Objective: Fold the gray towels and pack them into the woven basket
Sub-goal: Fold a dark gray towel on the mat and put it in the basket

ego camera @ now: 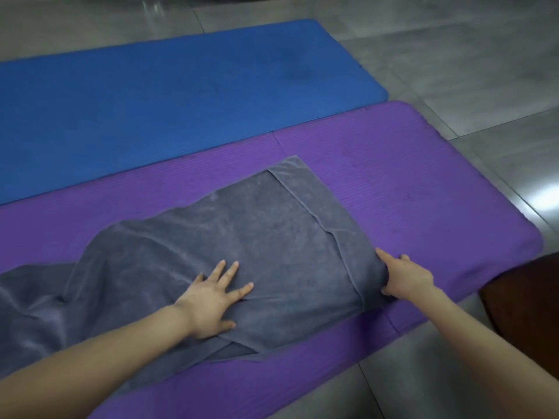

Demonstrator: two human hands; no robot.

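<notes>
Gray towel [272,237] covers purple mat [423,176], left hand [211,300] pressing flat, right hand [405,279] pinching its right edge.

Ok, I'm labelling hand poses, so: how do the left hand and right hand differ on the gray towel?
The left hand lies flat, fingers spread, pressing the gray towel; the right hand has fingers curled, gripping it. The left hand rests on the towel's middle; the right hand is at its right edge. Both touch the same towel on the purple mat.
</notes>
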